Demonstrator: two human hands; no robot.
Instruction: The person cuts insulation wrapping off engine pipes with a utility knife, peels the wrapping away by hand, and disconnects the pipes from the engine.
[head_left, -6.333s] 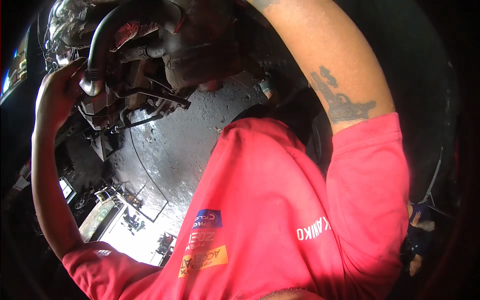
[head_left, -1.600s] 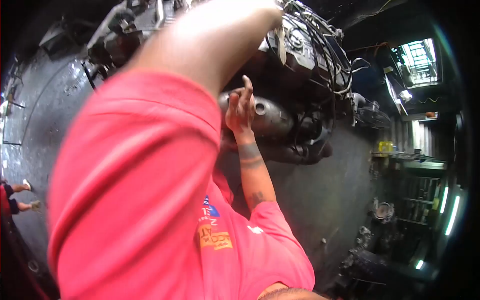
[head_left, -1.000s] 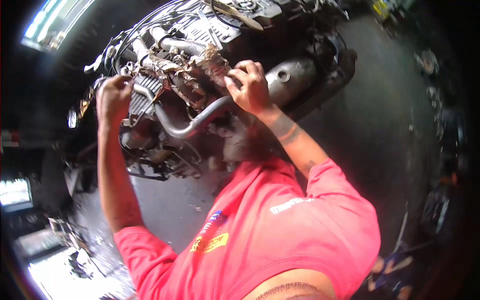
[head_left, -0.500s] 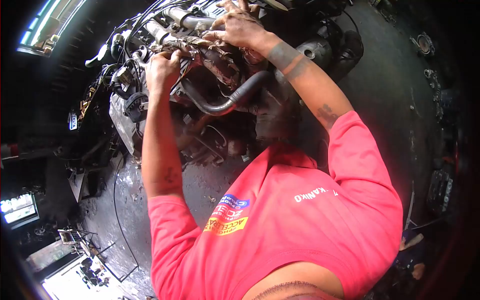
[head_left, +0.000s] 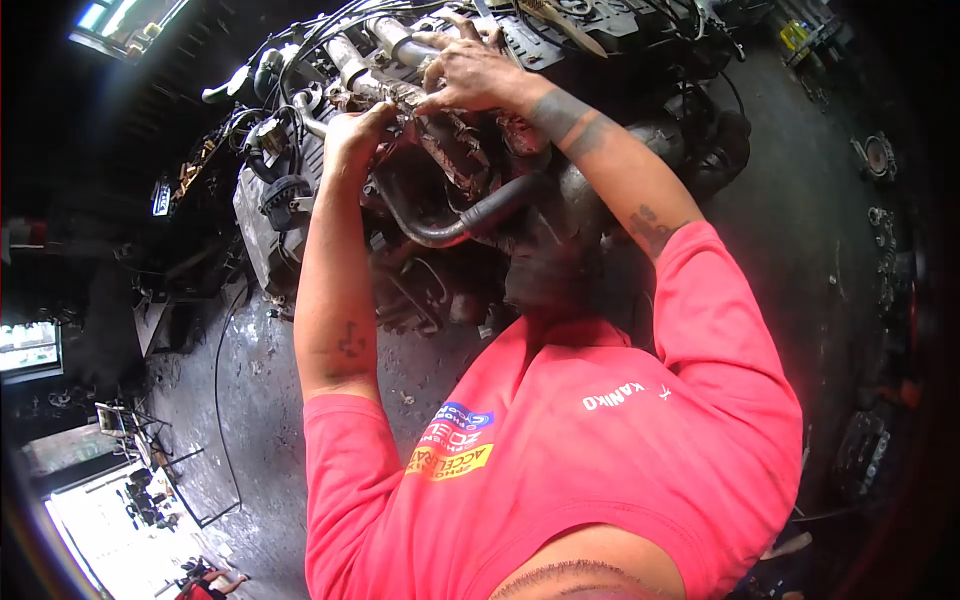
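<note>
A large greasy engine with pipes and cables fills the top centre. My left hand is closed at the near side of the engine, its fingers pressed together beside a torn, foil-like wrapped pipe; what they hold is too small to name. My right hand rests over the metal pipes right of it, fingers spread, the fingertips partly hidden among the parts. Below both hands curves a black hose. A brush-like tool with a wooden handle lies on top of the engine.
Loose metal parts lie on the dark floor at the right. A thin cable runs along the floor at the left. Part of another person in red shows at the bottom left.
The view has shifted, so the engine sits slightly further right and lower. My left hand has moved a little to the right, closer to my right hand. More of the engine top shows.
</note>
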